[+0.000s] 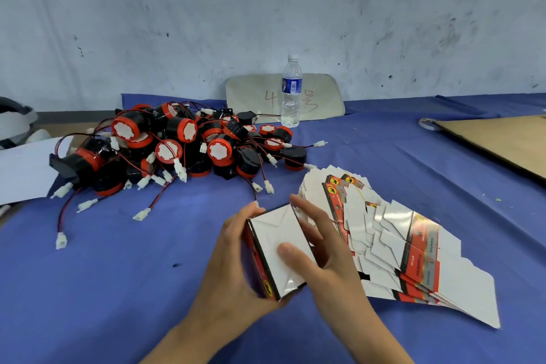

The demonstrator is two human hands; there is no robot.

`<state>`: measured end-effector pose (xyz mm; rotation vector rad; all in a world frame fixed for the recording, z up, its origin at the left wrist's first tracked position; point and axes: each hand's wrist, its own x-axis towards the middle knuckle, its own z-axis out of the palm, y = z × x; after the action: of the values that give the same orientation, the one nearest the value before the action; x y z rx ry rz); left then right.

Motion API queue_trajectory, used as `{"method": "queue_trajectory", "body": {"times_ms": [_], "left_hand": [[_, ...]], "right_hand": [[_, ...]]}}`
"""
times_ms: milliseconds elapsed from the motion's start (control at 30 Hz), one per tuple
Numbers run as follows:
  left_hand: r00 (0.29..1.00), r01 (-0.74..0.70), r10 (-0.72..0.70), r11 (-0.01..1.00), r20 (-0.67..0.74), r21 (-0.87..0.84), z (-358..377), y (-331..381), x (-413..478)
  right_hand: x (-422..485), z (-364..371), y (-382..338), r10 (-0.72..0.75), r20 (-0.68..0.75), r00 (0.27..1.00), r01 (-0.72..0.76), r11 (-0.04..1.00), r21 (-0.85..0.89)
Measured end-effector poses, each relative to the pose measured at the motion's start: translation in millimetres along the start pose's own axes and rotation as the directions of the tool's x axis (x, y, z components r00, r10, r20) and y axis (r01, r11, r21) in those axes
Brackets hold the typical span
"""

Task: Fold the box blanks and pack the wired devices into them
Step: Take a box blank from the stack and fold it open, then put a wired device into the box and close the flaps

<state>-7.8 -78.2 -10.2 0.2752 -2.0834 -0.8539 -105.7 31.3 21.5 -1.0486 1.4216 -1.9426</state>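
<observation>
Box (276, 248) held up just above the cloth (118, 275), near side of the bottle (291, 91), blanks (399, 245) touching it on the right. Left hand (233, 263) wrapped round the box's left wall, fingers curled behind it; right hand (322, 248) gripping from the right, thumb pressed flat on the white end flaps, fingers over the far edge. Probably light, thin glossy card: stiff along the creases, easily dented mid-panel, a little slippery, so best taken by opposite walls near the corners, with the flaps pushed at their centre, as here. One box formed; blanks fanned in a single overlapping stack, far too many and too covered to count, likely dozens. Devices (177, 145) heaped left of the bottle and well apart from the box, roughly two dozen or more, exact number not readable. Judged hard, compact and moderately heavy for their size, with limp thin wires and white plugs tangled together; best lifted by the black-and-red body, never by the wire, and shaken free of neighbours first. One bottle, upright.
</observation>
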Motion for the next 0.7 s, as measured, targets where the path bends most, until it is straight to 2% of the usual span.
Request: {"method": "queue_trajectory", "body": {"times_ms": [67,200,333,400,533,633,700], "left_hand": [[0.999,-0.041,0.041,0.999,0.008,0.019,-3.4,-1.4,1.7],[0.995,-0.100,0.099,0.993,0.027,0.056,-2.7,-0.2,4.1],[0.990,-0.140,0.139,0.986,0.017,0.091,-4.7,-1.7,5.3],[0.988,-0.153,0.153,0.984,0.008,0.091,-4.9,-3.5,5.7],[0.992,-0.126,0.126,0.992,0.027,0.001,-7.4,-8.3,7.5],[0.990,-0.133,0.133,0.991,0.039,0.008,-8.7,-13.2,5.3],[0.992,-0.117,0.117,0.993,0.054,0.008,-11.1,-15.9,5.7]], "right_hand": [[1.5,-1.9,1.0,0.005,0.025,1.000,-0.004,1.000,-0.022],[1.7,0.4,3.1,-0.078,0.001,0.997,0.078,0.987,-0.141],[2.7,-1.0,2.7,-0.089,0.052,0.995,0.097,0.982,-0.165],[3.6,-4.4,2.0,-0.067,0.093,0.993,0.079,0.989,-0.126],[5.7,-12.4,0.4,0.050,0.115,0.992,-0.059,0.996,0.073],[8.7,-14.8,0.2,0.121,0.121,0.985,-0.141,0.973,0.181],[10.0,-16.1,-1.9,0.140,0.214,0.967,-0.181,0.965,0.187]]}}
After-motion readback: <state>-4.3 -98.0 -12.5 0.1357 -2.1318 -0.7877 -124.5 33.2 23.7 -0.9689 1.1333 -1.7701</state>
